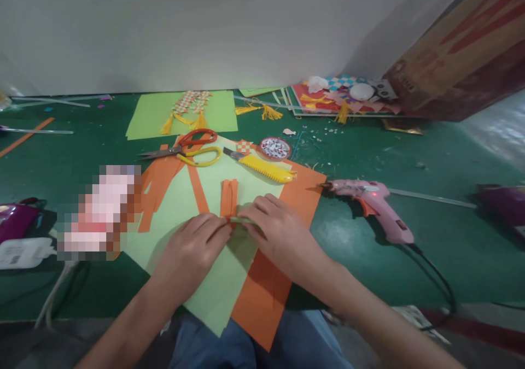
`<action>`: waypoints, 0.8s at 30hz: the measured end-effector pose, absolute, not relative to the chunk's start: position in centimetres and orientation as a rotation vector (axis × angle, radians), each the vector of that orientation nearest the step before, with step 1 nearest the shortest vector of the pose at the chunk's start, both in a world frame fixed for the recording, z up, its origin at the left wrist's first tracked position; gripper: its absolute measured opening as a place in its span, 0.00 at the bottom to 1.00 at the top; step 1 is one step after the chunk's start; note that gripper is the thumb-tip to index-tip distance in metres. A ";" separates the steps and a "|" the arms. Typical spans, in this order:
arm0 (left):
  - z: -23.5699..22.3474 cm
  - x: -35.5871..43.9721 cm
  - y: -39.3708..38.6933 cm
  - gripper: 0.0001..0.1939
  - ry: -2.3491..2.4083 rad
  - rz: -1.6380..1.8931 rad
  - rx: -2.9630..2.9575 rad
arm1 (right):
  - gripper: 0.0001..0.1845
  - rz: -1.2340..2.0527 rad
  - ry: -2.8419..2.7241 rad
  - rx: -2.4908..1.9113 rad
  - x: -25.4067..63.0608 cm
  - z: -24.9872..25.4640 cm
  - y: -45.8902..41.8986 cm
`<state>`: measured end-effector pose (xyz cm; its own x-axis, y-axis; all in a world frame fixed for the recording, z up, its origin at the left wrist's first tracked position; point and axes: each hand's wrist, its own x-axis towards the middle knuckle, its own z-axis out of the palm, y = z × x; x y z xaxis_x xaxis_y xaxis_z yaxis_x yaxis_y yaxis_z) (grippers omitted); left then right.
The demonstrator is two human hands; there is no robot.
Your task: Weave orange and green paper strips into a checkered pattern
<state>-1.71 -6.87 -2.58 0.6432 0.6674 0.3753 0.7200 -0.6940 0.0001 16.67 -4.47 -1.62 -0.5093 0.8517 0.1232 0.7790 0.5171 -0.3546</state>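
Folded orange paper strips [229,195] stand out upward between my two hands, over the light green paper sheet [213,298]. My left hand [196,251] is closed, its fingertips pinching the lower end of these strips. From the other side, my right hand [276,232] pinches a narrow green paper strip [243,221] that crosses the orange ones. The fingers partly cover where the strips meet. Under the green sheet lies an orange paper sheet [266,298]. Just beyond my hands are scissors [180,149] with red and yellow handles and a yellow utility knife [266,168].
A pink glue gun [377,197] lies to the right, its cord running off the front edge. Loose orange strips [158,180], a blurred-out object [102,210] and a white charger [27,253] are leftward. Farther back sit a dish of small beads [275,148] and woven tasselled paper [192,102].
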 end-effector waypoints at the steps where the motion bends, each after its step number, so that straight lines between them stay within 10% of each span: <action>1: -2.5 -1.7 -6.9 0.11 -1.142 -0.522 -2.701 | 0.10 0.378 -2.474 -1.352 16.7 -1.7 -4.5; 24: -2.5 -1.6 -6.9 0.13 -1.090 -0.560 -2.702 | 0.11 0.435 -2.374 -1.138 17.6 -2.5 -4.3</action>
